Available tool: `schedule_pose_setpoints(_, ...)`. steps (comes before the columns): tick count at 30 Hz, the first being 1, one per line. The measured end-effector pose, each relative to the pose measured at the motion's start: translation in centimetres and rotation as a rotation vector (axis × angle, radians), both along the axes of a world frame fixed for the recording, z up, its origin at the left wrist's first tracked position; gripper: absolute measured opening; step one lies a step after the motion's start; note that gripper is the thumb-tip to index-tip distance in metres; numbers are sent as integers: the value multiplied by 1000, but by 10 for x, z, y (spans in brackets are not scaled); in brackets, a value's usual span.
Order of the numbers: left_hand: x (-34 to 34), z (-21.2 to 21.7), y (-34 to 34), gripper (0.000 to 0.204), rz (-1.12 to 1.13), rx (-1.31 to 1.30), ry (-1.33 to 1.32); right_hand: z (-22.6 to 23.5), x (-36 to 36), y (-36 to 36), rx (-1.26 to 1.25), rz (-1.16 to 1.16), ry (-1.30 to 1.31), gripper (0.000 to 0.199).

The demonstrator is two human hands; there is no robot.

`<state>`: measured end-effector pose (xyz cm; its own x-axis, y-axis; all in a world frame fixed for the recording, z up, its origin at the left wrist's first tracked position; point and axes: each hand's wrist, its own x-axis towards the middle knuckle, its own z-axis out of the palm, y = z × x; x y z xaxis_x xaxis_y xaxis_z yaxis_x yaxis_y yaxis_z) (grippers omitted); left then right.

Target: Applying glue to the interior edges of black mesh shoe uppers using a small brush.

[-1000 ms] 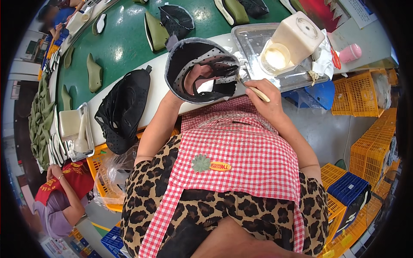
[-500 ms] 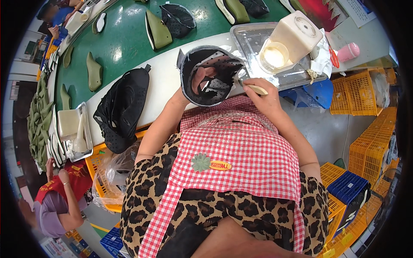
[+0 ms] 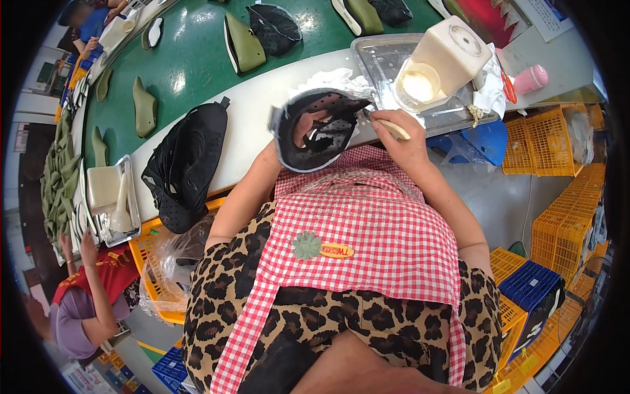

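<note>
The left hand [image 3: 274,152] grips a black perforated shoe upper [image 3: 321,128] from its left side, fingers mostly hidden behind the piece; the upper is held tilted above the near edge of the white desk [image 3: 216,154], just over the red checked apron [image 3: 367,236]. The right hand [image 3: 401,134] is closed around a pale-handled brush [image 3: 387,125], whose tip meets the right edge of the upper.

Directly beyond the upper on the desk sits a metal tray [image 3: 380,59] — it carries a cream glue pot [image 3: 436,62] with its round opening facing the upper, and crumpled white cloth [image 3: 328,82] lies at the tray's near-left corner. Left of the upper, a stack of black shoe uppers [image 3: 190,164] hangs over the desk edge. Beyond the desk runs a green conveyor belt [image 3: 190,59] bearing olive shoe lasts [image 3: 241,46]. Far right of the upper stand orange crates [image 3: 551,141]. At lower left, well apart, another person [image 3: 85,295] works.
</note>
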<state>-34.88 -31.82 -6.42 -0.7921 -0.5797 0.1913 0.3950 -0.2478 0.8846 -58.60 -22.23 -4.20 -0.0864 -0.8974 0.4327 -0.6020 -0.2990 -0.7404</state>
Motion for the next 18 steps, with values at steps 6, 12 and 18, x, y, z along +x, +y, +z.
schedule_pose_setpoints(6, 5, -13, 3, 94, 17, 71, -40, -8, 1, 7, 297, 100, -156, 14)
schedule_pose_setpoints(12, -4, 15, 13, 95, 47, -58, -80, 17, -7, 20, 455, 144, -336, 16)
schedule_pose_setpoints(18, -10, 28, 17, 119, 43, -97, -182, 8, -5, 7, 399, 20, -400, 17)
